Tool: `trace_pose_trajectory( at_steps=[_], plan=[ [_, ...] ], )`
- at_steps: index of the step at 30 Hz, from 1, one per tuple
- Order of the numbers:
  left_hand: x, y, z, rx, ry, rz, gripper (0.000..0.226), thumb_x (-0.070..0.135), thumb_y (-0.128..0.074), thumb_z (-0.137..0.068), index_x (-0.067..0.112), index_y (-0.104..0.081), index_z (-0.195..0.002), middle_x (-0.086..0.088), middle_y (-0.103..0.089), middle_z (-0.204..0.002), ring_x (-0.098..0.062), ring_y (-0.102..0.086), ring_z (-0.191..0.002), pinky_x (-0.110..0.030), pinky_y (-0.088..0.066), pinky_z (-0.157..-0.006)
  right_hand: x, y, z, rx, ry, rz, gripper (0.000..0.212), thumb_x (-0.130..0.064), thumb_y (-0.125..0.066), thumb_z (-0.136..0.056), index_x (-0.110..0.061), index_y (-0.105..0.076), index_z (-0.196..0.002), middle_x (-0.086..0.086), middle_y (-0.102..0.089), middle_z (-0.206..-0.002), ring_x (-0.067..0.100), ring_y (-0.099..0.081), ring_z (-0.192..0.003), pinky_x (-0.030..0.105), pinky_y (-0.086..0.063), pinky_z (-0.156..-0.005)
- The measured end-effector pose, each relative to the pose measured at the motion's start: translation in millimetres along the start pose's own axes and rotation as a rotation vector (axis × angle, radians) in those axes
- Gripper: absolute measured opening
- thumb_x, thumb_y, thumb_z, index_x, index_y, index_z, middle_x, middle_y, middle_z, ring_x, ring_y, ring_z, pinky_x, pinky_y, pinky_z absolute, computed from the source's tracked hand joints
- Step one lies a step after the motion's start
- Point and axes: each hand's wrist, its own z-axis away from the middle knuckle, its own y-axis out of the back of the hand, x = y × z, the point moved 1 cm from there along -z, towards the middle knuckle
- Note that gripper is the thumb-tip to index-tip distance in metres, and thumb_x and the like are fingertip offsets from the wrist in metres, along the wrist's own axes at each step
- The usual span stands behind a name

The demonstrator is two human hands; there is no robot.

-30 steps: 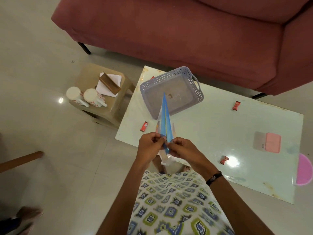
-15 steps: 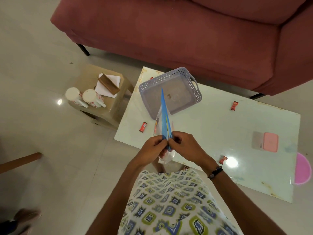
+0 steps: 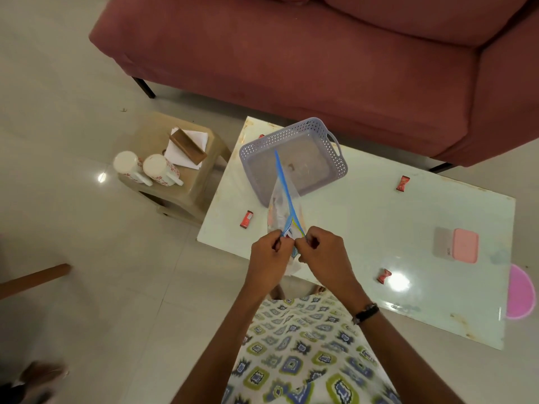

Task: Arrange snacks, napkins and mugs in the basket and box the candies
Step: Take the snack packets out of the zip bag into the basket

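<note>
Over glass table (image 3: 364,228), both hands pinch what looks like a snack bag (image 3: 284,211).

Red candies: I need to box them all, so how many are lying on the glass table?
4 in view: one at the table's left edge, one peeking behind the basket, one toward the sofa, one at the near edge. More may be hidden.

We can read no text, brand or number anywhere. The red candy wrapper (image 3: 246,219) left of the basket (image 3: 292,132) carries pale markings, and they are too small for us to make out.
</note>
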Motion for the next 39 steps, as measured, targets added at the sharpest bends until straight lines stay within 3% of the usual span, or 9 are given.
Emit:
trace_pose_trajectory(
  at_steps=[2, 6, 12, 18, 22, 26, 32, 35, 39],
  plan=[
    [0, 2, -1, -0.073, 0.002, 0.041, 0.024, 0.008, -0.046, -0.089, 0.008, -0.042, -0.065, -0.009, -0.036, -0.059, -0.010, -0.030, -0.052, -0.016, -0.025, -0.046, -3, 5, -6, -0.094, -0.018, 0.067, 0.026, -0.019, -0.061, -0.082, -0.008, -0.046, -0.063, 0.016, -0.057, -0.064, 0.031, -0.064, -0.068, 0.035, -0.045, -0.059],
    [-4, 3, 2, -0.186, 0.036, 0.121, 0.022, 0.019, -0.045, -0.085, 0.011, -0.042, -0.064, 0.002, -0.036, -0.052, -0.010, -0.031, -0.048, -0.020, -0.028, -0.048, -13, 7, -15, -0.157, 0.026, 0.111, 0.014, -0.024, -0.061, -0.086, -0.011, -0.056, -0.089, 0.002, -0.066, -0.087, 0.022, -0.064, -0.079, 0.031, -0.049, -0.071],
    [0, 15, 10, -0.284, 0.090, 0.044, 0.025, 0.015, -0.052, -0.087, -0.002, -0.051, -0.069, -0.006, -0.042, -0.058, -0.010, -0.035, -0.048, -0.026, -0.032, -0.054, -16, 3, -15, -0.131, 0.109, 0.172, 0.008, -0.011, -0.064, -0.080, -0.003, -0.067, -0.083, 0.000, -0.064, -0.072, 0.018, -0.062, -0.069, 0.031, -0.052, -0.071],
    [1, 22, 0, -0.232, -0.024, -0.243, 0.024, 0.019, -0.050, -0.090, 0.008, -0.047, -0.070, -0.007, -0.045, -0.059, -0.020, -0.040, -0.056, -0.033, -0.034, -0.057, -6, 5, 0, -0.194, 0.087, 0.114, 0.003, -0.012, -0.066, -0.081, -0.010, -0.068, -0.082, -0.003, -0.066, -0.071, 0.014, -0.065, -0.068, 0.023, -0.052, -0.066],
    [-2, 22, 1, -0.196, -0.002, -0.172, 0.028, 0.013, -0.047, -0.088, 0.005, -0.041, -0.061, -0.019, -0.043, -0.061, -0.022, -0.037, -0.057, -0.037, -0.031, -0.057, -2, 10, 4, -0.091, 0.040, 0.146, 0.004, -0.015, -0.064, -0.081, -0.011, -0.065, -0.079, -0.005, -0.064, -0.067, 0.011, -0.061, -0.063, 0.024, -0.049, -0.064],
    [-4, 27, 5, -0.229, 0.066, -0.030, 0.027, 0.010, -0.046, -0.088, 0.008, -0.039, -0.062, -0.010, -0.038, -0.059, -0.013, -0.032, -0.052, -0.029, -0.027, -0.052, 3, 21, 5, 0.022, 0.024, 0.243, 0.006, -0.018, -0.059, -0.083, -0.012, -0.059, -0.081, 0.001, -0.064, -0.070, 0.019, -0.058, -0.064, 0.027, -0.043, -0.058],
    [3, 27, 11, -0.354, -0.038, -0.110, 0.035, 0.014, -0.049, -0.091, 0.014, -0.040, -0.058, 0.001, -0.039, -0.052, -0.003, -0.037, -0.041, -0.017, -0.028, -0.049, -22, -1, -14, -0.053, 0.215, 0.398, 0.016, -0.023, -0.059, -0.085, -0.018, -0.063, -0.099, 0.001, -0.068, -0.100, 0.022, -0.063, -0.090, 0.034, -0.051, -0.077],
    [1, 34, 13, -0.372, -0.047, -0.113, 0.030, 0.014, -0.050, -0.089, 0.009, -0.042, -0.061, -0.005, -0.043, -0.056, -0.005, -0.036, -0.046, -0.020, -0.030, -0.051, -26, -7, -26, -0.027, 0.276, 0.461, 0.012, -0.017, -0.058, -0.083, -0.018, -0.069, -0.088, 0.005, -0.070, -0.095, 0.029, -0.063, -0.087, 0.032, -0.048, -0.071],
    [-10, 53, 18, -0.394, 0.023, -0.060, 0.021, 0.011, -0.048, -0.087, 0.006, -0.048, -0.067, -0.006, -0.045, -0.057, -0.009, -0.037, -0.049, -0.019, -0.031, -0.049, -12, 15, -33, 0.186, 0.179, 0.464, 0.012, -0.011, -0.055, -0.081, -0.011, -0.067, -0.084, 0.011, -0.069, -0.088, 0.035, -0.061, -0.085, 0.033, -0.043, -0.068]
  ],
)
